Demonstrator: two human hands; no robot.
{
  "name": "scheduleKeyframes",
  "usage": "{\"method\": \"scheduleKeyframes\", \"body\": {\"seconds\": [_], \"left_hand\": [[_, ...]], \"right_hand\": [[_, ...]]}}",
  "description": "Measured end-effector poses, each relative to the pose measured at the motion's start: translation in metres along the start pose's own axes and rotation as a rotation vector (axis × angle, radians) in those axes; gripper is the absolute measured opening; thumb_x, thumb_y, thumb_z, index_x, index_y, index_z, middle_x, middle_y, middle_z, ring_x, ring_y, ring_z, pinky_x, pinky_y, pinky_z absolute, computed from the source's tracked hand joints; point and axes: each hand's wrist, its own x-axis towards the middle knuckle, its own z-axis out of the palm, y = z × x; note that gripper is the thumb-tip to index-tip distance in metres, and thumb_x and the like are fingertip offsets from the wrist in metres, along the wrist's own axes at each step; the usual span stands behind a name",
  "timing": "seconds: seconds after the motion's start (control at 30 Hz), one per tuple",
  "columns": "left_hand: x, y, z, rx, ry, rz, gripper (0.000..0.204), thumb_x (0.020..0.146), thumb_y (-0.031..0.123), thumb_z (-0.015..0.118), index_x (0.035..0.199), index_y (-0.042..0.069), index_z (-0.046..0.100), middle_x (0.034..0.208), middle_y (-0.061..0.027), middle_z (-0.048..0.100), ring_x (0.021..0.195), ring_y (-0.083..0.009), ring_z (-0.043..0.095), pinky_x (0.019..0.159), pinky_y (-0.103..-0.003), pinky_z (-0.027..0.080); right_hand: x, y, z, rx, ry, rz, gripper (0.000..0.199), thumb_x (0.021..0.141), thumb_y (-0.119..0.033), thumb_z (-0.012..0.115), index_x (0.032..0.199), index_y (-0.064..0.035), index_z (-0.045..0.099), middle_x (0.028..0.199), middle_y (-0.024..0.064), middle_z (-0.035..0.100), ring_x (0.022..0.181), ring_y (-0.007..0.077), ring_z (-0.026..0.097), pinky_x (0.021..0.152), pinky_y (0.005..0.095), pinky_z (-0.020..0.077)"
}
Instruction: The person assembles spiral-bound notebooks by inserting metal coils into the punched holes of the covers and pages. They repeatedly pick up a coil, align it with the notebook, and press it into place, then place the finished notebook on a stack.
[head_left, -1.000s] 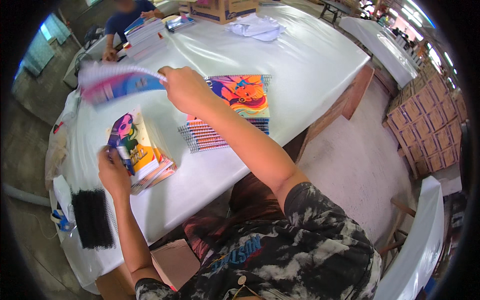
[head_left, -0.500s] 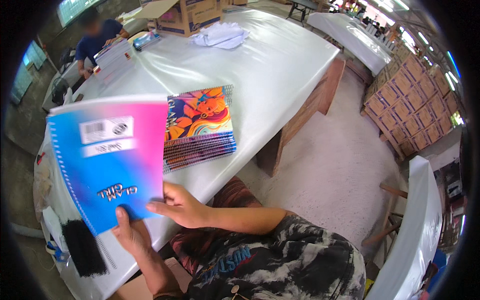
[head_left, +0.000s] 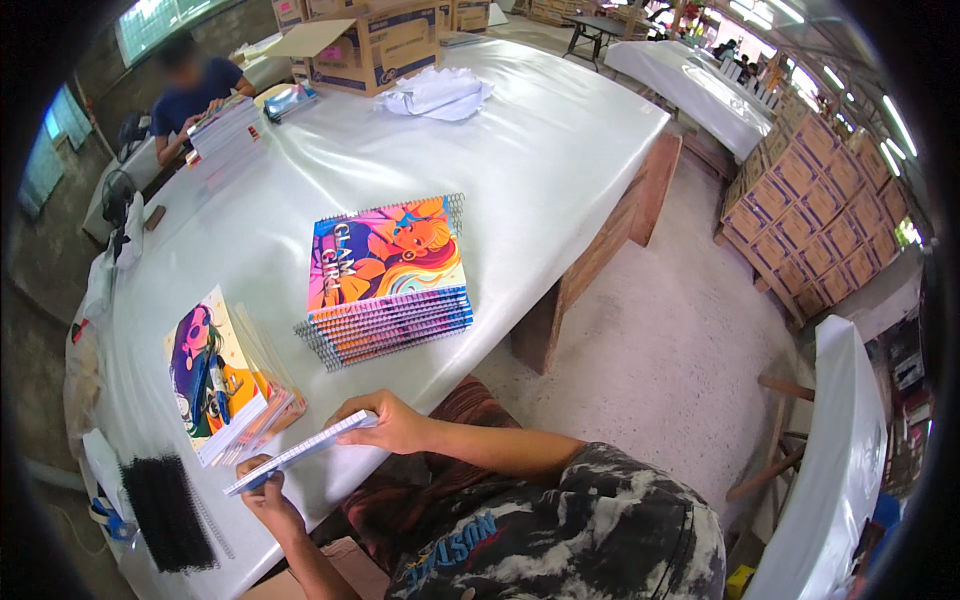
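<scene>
Both hands hold a spiral notebook, turned edge-on so that its page edges face up. My left hand grips its near left end. At the far right end, my right hand has its thumb against the edge. Just beyond the notebook lies a fanned pile of sheet blocks with illustrated covers, with no coils visible on them. Farther right stands a neat stack of spiral notebooks, topped by an orange and purple illustrated cover. A bundle of black coils lies left of my left hand.
A shiny white sheet covers the table. Crumpled white material and an open carton sit at the far side. Another person works beside a stack of books. Many cartons are piled on the right.
The notebook has come down toward me and tipped from its blue and pink back cover to edge-on. The fanned pile behind it now shows. Both hands keep their hold.
</scene>
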Motion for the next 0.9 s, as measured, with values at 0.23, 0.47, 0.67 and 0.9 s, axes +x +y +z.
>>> {"method": "scheduleKeyframes", "body": {"seconds": [0.23,0.47,0.67,0.9], "left_hand": [[-0.003,-0.025,0.011,0.012,0.157,-0.165,0.03,0.072,-0.001,0.047,0.101,-0.002,0.056,0.093,-0.0058,0.059,0.079,-0.0116,0.055,0.07,-0.023,0.043],[-0.014,-0.026,-0.011,0.452,0.014,0.034,0.024,0.077,-0.005,0.04,0.098,-0.005,0.052,0.088,-0.0096,0.056,0.088,-0.0193,0.052,0.079,-0.032,0.041],[0.015,0.017,-0.116,1.431,0.348,0.074,0.026,0.08,0.012,0.056,0.105,0.005,0.056,0.101,-0.0144,0.056,0.097,-0.0316,0.053,0.083,-0.039,0.043],[0.013,-0.008,-0.135,1.382,0.407,-0.186,0.023,0.087,0.024,0.051,0.107,0.011,0.054,0.093,-0.016,0.058,0.083,-0.0371,0.057,0.073,-0.041,0.046]], "right_hand": [[0.017,-0.049,0.0,-0.095,-0.122,-0.104,0.02,0.078,-0.002,0.063,0.098,-0.0018,0.061,0.094,0.0087,0.065,0.092,0.0124,0.058,0.083,0.0267,0.0434],[0.028,-0.043,-0.019,-0.16,-0.319,-0.174,0.031,0.08,-0.002,0.06,0.111,-0.002,0.061,0.11,0.0111,0.062,0.1,0.0174,0.06,0.089,0.0295,0.043],[0.025,-0.047,-0.026,-0.099,-0.207,-0.035,0.024,0.08,-0.003,0.061,0.104,0.0014,0.063,0.104,0.0116,0.065,0.094,0.0152,0.06,0.086,0.028,0.0447],[0.024,-0.042,-0.029,-0.199,-0.261,-0.091,0.032,0.08,0.0,0.061,0.112,0.0035,0.057,0.108,0.0118,0.062,0.095,0.0137,0.057,0.086,0.0265,0.0431]]}}
